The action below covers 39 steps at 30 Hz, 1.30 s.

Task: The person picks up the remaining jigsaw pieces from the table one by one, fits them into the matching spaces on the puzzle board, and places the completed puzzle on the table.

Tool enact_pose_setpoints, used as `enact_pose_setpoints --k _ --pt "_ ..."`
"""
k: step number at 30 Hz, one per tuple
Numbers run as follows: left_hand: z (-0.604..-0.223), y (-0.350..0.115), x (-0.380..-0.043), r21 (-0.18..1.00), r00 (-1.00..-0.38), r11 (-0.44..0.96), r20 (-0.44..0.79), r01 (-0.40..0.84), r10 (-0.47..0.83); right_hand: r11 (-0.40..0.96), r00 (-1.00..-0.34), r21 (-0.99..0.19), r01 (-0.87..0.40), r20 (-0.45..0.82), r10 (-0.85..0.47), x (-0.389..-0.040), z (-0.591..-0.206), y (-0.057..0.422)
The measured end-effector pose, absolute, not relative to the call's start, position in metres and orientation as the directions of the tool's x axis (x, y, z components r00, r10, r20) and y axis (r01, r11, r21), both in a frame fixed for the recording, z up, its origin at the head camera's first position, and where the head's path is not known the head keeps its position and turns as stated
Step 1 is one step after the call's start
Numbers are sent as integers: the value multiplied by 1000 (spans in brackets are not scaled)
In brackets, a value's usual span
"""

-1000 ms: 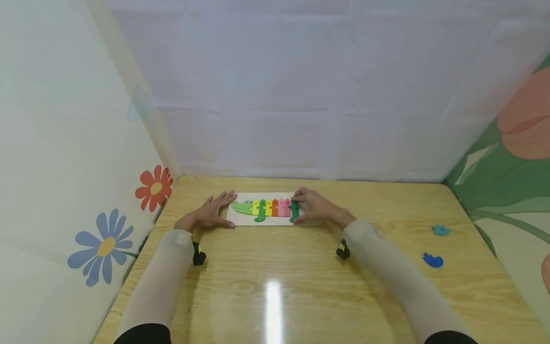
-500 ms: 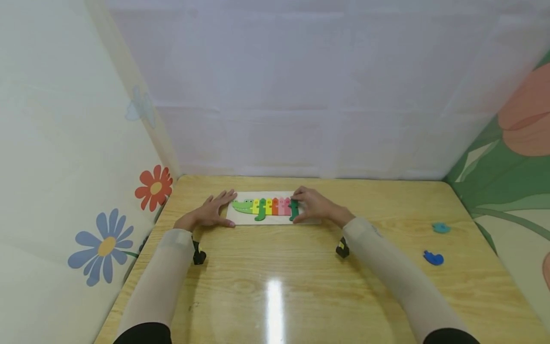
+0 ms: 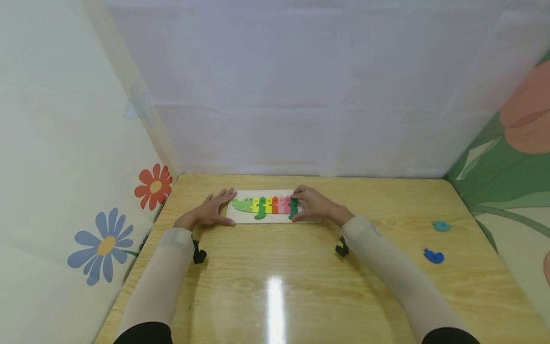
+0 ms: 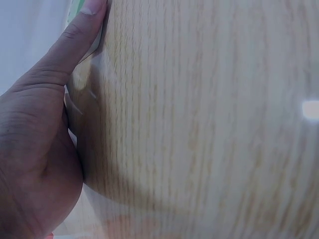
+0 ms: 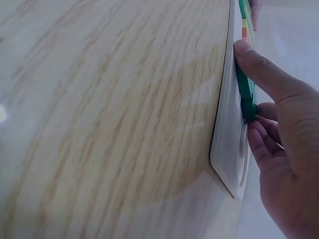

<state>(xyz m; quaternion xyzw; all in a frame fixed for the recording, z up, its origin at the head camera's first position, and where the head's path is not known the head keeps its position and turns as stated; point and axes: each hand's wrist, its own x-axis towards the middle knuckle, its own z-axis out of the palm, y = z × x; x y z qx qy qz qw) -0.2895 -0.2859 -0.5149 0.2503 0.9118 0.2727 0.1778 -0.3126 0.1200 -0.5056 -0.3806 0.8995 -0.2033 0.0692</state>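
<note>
A white puzzle board (image 3: 239,219) lies near the table's far edge, carrying a crocodile of coloured pieces. Its light green head (image 3: 243,205) is at the left, followed by yellow, green, orange and pink pieces. My left hand (image 3: 210,210) is spread at the board's left end, thumb along the near edge and straight fingers at the far corner; the left wrist view shows the thumb (image 4: 67,47) against the board. My right hand (image 3: 317,205) pinches a dark green puzzle piece (image 5: 245,92) at the right end of the row, between thumb and curled fingers. The hand covers the board's right part.
Two loose puzzle pieces lie on the table's right side: a teal one (image 3: 441,226) and a blue one (image 3: 434,256). The wooden table (image 3: 240,286) meets a white cloth wall (image 3: 275,119) at the back, with patterned side walls.
The view tilts very slightly, so the scene sits a little higher. Both hands stay at the board, and the dark green puzzle piece shows no clear shift within the row.
</note>
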Motion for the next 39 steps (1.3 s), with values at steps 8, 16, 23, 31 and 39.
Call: enact_pose_setpoints --k 8,16,23,31,39 --pt "-513 -284 -291 570 -813 744 -211 349 543 643 -708 -422 -639 -4 -706 -313 -505 119" --pt "-514 -285 -290 585 -816 729 -188 355 547 649 -710 -435 -624 -30 -704 -313 -501 119" --pt "-515 -285 -291 596 -816 725 -190 346 546 635 -717 -485 -602 -21 -696 -313 -502 120" --pt "-513 -282 -293 571 -817 751 -224 332 532 662 -735 -464 -589 -33 -677 -314 -503 118" --pt "-512 -282 -293 570 -816 752 -228 330 531 664 -720 -420 -619 -33 -693 -313 -496 115"
